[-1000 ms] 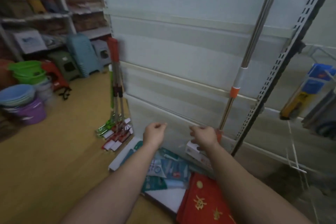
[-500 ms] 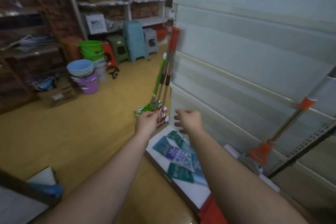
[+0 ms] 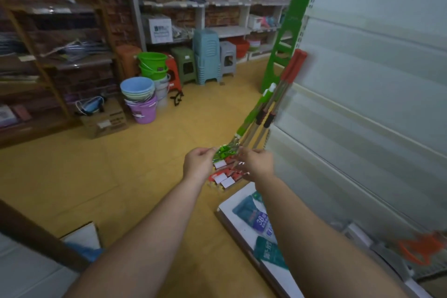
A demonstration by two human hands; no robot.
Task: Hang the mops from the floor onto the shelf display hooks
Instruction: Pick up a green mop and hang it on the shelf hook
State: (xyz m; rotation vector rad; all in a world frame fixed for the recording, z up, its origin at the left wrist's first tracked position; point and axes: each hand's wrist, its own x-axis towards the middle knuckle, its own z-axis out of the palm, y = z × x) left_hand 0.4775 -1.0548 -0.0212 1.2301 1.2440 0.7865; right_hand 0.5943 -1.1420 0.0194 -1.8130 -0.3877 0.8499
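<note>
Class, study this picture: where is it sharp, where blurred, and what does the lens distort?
Head view: dim, flat light; mops, left hand and right hand at centre fairly sharp; orange piece at lower right smeared; wide lens bows the white shelf panels.

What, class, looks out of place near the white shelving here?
The mops lean tilted against the white shelf panel, their wrapped heads on the yellow floor instead of hanging from hooks. Nothing looks spilled or broken.
</note>
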